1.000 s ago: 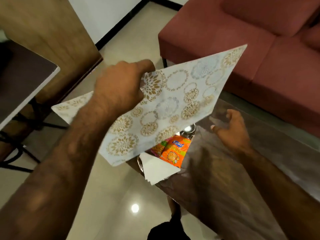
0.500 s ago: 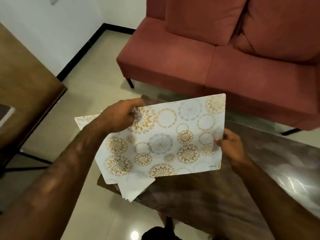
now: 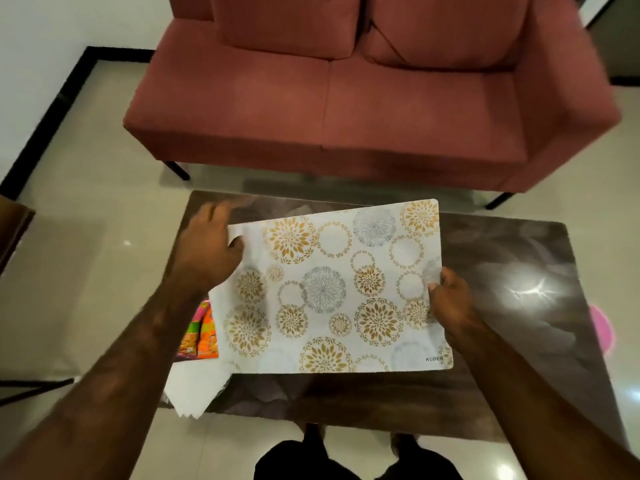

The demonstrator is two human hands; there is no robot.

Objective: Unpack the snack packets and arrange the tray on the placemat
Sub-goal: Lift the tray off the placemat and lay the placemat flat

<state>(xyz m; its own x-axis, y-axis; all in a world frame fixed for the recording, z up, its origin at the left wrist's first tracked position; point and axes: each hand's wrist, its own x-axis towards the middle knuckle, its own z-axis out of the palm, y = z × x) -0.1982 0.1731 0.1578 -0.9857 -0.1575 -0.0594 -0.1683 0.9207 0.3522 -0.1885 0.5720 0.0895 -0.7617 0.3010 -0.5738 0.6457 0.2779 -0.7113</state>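
Observation:
A white placemat (image 3: 332, 292) with gold and grey flower prints lies nearly flat over the dark glossy table (image 3: 519, 271). My left hand (image 3: 211, 251) grips its far left corner, thumb on top. My right hand (image 3: 450, 299) pinches its right edge. Orange and pink snack packets (image 3: 201, 334) show at the placemat's left edge, partly hidden under it and under my left forearm. The tray is hidden from view.
A stack of white paper napkins (image 3: 194, 389) juts over the table's near left corner. A red sofa (image 3: 346, 98) stands behind the table. A pink round object (image 3: 602, 330) sits on the floor at the right. My legs are at the table's near edge.
The placemat has come down from a raised tilt to almost flat over the table's middle. My right hand, free a second ago, now holds its right edge. The view has swung toward the sofa.

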